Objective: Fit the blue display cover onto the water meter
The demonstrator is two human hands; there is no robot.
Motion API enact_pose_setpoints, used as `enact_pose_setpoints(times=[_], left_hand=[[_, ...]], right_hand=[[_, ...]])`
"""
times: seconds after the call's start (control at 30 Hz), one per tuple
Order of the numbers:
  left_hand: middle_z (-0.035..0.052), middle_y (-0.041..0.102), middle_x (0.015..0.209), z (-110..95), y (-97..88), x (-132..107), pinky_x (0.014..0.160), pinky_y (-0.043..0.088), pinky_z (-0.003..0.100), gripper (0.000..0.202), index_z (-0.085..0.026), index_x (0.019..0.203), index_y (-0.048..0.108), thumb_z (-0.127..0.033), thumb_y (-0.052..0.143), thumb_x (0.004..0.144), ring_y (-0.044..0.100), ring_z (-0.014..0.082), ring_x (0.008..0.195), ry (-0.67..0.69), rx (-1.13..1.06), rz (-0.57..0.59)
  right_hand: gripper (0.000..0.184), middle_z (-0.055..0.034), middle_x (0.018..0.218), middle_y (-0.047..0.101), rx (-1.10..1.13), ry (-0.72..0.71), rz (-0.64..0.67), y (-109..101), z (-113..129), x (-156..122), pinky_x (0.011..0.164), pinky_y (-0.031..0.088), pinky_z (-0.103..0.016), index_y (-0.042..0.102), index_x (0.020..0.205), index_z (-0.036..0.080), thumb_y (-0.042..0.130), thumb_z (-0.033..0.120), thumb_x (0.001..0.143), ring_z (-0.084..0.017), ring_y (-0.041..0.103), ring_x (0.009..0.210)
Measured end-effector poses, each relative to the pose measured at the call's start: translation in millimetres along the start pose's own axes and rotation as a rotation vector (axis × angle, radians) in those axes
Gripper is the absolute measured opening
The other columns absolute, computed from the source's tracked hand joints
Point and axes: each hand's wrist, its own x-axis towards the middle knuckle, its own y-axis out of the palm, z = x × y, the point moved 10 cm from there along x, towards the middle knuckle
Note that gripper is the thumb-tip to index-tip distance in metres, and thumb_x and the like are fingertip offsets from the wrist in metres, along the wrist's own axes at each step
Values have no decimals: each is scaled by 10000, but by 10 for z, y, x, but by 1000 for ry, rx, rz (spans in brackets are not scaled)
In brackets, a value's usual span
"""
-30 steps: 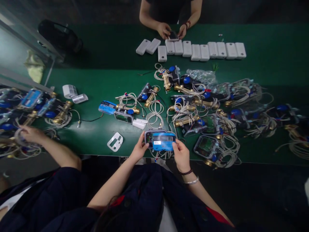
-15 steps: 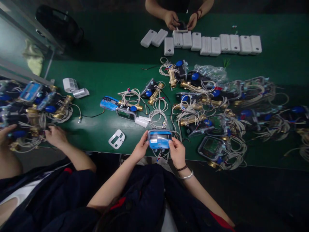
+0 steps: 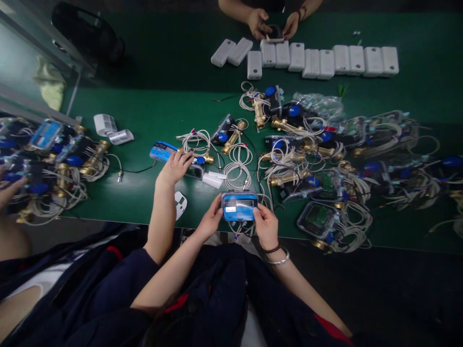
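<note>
Between my hands is a meter [image 3: 239, 207] with a blue face, a small display window and a clear cover, at the table's front edge. My left hand [image 3: 211, 217] grips its left side, thumb on the front. On its right side my right hand [image 3: 265, 222] is closed the same way, thumb at the lower right corner. Cables and small fittings hang below the meter. A coil of grey cable [image 3: 238, 168] lies just behind it. To the left are white label strips [image 3: 214, 180] and a white cut-out faceplate [image 3: 180, 205], partly covered by a co-worker's arm.
A co-worker's hand [image 3: 174, 166] reaches over a meter and a blue faceplate [image 3: 161, 150] at my left. Brass-bodied meters with cables [image 3: 289, 178] crowd the right; more meters [image 3: 47, 135] lie far left. Across the green table [image 3: 144, 111], another person handles a part behind white boxes [image 3: 296, 57].
The co-worker's right hand has left the pile at the far left and moved right, over the meter near the blue faceplate. My hands and the meter stay nearly still.
</note>
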Motion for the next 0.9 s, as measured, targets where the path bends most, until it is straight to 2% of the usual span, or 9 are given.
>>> enact_pose_setpoints(times=[0.17, 0.37, 0.53, 0.67, 0.77, 0.9], left_hand=[[101, 359, 1451, -5, -4, 16, 1130, 195, 414, 636, -197, 1372, 359, -418, 562, 812, 301, 245, 1347, 11, -5, -3], [101, 376, 1442, -19, 5, 3, 1127, 204, 408, 616, -203, 1377, 348, -375, 556, 824, 310, 228, 1344, -20, -17, -1], [96, 476, 1369, -136, 2, -19, 1090, 287, 396, 554, -199, 1347, 391, -362, 535, 838, 409, 224, 1282, -1, 7, -8], [65, 628, 1174, -284, -113, 34, 1001, 394, 342, 365, -191, 1165, 560, -355, 512, 842, 544, 201, 1129, 17, 149, -161], [58, 694, 954, -337, -199, 116, 866, 474, 314, 269, -166, 977, 638, -356, 547, 811, 624, 195, 936, -9, 201, -295], [57, 701, 817, -342, -177, 227, 693, 503, 272, 264, -147, 943, 648, -324, 625, 748, 649, 175, 754, -50, 187, -303]], right_hand=[[394, -75, 715, 680, 25, 15, -14, 0, -45, -3, 644, 486, -334, 668, 917, 114, 583, 450, 730, -179, 588, 626], [391, -66, 680, 668, 42, 18, -28, 26, -26, -15, 603, 482, -316, 667, 911, 104, 572, 439, 735, -164, 568, 588], [373, -65, 693, 670, 12, -13, -24, 15, 59, -11, 608, 476, -312, 676, 907, 112, 570, 425, 735, -167, 565, 599], [372, -55, 674, 665, -61, -72, -20, 4, 150, -14, 582, 464, -297, 685, 916, 124, 543, 427, 754, -160, 553, 577], [378, -54, 663, 666, -79, -93, -29, -4, 184, -18, 568, 462, -293, 689, 924, 120, 535, 426, 763, -157, 549, 560], [390, -68, 682, 690, -82, -93, -34, -8, 202, -24, 589, 482, -312, 697, 930, 116, 530, 429, 769, -176, 578, 577]])
